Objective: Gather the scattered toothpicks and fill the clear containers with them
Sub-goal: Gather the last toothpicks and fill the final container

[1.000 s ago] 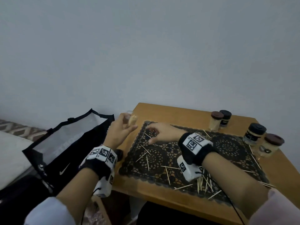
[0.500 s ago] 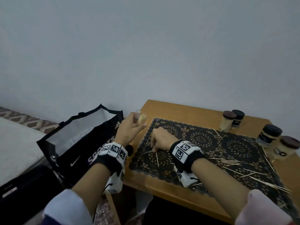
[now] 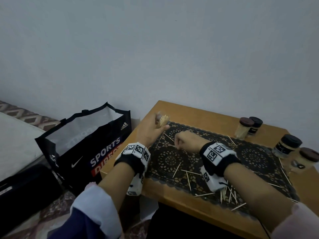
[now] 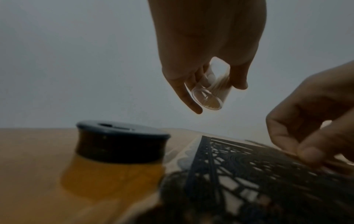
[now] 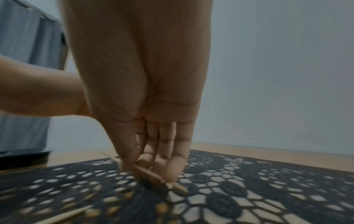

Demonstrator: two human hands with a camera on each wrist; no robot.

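Note:
My left hand (image 3: 151, 133) (image 4: 206, 84) holds a small clear container (image 3: 163, 120) (image 4: 208, 94) tilted above the table's far left corner; toothpicks lie inside it. My right hand (image 3: 185, 141) (image 5: 151, 168) is curled down onto the black lace mat (image 3: 255, 157) and pinches toothpicks (image 5: 151, 174) against it. One toothpick (image 3: 168, 136) sticks out toward the left hand. Several loose toothpicks (image 3: 226, 194) lie scattered on the mat's near side, some under my right wrist.
A wooden table (image 3: 172, 195) bears the mat. Capped jars filled with toothpicks (image 3: 243, 127) (image 3: 286, 146) stand at the back right. A dark lid (image 4: 120, 142) sits on the wood near my left wrist. A black sports bag (image 3: 86, 147) stands left of the table.
The right hand has gone from the mat's near left edge back to its far left part and closed on toothpicks there. The left hand keeps the container raised.

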